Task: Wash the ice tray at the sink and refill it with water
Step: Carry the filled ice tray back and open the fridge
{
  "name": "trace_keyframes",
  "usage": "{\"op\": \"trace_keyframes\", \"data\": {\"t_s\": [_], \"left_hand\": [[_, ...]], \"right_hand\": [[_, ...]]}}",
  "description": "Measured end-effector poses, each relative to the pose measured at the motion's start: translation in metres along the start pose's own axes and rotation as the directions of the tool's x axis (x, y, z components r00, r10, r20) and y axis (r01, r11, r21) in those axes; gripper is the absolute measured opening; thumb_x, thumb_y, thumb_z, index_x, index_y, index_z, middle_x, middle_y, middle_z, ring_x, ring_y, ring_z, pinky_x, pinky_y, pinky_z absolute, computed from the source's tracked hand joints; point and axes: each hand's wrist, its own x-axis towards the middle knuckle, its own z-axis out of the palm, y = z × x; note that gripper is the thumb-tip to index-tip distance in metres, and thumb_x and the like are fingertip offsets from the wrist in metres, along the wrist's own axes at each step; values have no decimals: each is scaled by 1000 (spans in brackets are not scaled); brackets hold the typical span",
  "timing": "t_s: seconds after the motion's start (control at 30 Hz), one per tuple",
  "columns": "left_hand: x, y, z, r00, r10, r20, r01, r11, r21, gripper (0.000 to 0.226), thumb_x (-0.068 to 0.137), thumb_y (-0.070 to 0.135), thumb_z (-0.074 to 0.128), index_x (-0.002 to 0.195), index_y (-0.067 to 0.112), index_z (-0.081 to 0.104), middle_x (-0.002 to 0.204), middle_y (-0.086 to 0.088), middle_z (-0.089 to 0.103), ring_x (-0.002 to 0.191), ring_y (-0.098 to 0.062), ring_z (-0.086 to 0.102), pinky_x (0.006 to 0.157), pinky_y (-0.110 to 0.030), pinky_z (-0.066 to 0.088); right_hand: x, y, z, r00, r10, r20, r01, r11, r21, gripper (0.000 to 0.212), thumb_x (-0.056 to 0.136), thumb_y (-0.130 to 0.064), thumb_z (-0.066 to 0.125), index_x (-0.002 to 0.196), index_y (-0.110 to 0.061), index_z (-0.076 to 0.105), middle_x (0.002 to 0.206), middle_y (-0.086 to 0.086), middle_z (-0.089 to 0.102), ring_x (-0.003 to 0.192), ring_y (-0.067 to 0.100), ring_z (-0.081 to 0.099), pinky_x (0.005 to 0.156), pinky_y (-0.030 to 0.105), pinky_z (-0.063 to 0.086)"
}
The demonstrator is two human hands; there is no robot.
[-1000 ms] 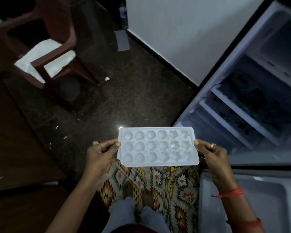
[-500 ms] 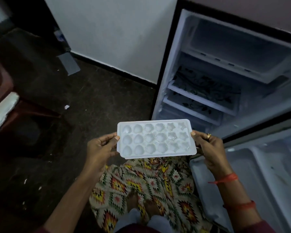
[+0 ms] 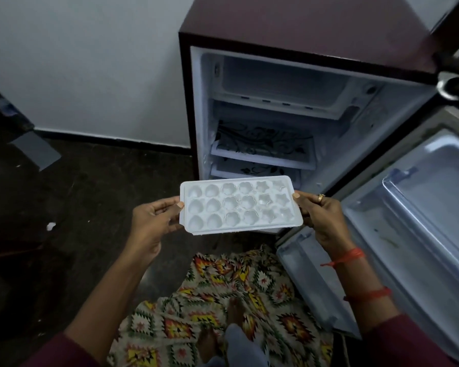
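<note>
Fingers (image 3: 167, 207) of the left hand (image 3: 154, 221) and right hand (image 3: 321, 218) are being pinched on both ends of the ice tray (image 3: 240, 205) before the open fridge (image 3: 276, 83); level carrying is being called for.

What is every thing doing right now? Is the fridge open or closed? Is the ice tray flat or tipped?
ice tray: held about flat, cups facing up, gripped at both short ends; cannot tell if it holds water.
left hand: grips the tray's left end, thumb on the rim.
right hand: grips the tray's right end, thumb on the rim.
fridge: open, shelves showing.
fridge door: swung wide open on the right.
</note>
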Motion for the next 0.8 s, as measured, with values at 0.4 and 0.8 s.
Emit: {"op": "trace_keyframes", "data": {"t_s": [0.4, 0.8], "left_hand": [[70, 54, 68, 993, 58, 99, -67, 994, 81, 10, 90, 6, 74, 101, 7, 74, 93, -8, 77, 79, -17, 73, 66, -29, 63], [126, 95, 137, 988, 61, 142, -76, 992, 101, 5, 90, 4, 74, 89, 8, 73, 91, -9, 74, 72, -13, 70, 60, -23, 62]], "right_hand": [[56, -43, -22, 996, -24, -86, 33, 994, 106, 5, 93, -7, 70, 94, -4, 74, 72, 2, 77, 64, 12, 74, 53, 20, 56], [119, -76, -41, 991, -15, -134, 38, 984, 173, 9, 92, -7, 69, 99, -4, 73, 71, -1, 77, 64, 9, 73, 54, 20, 56]]}}
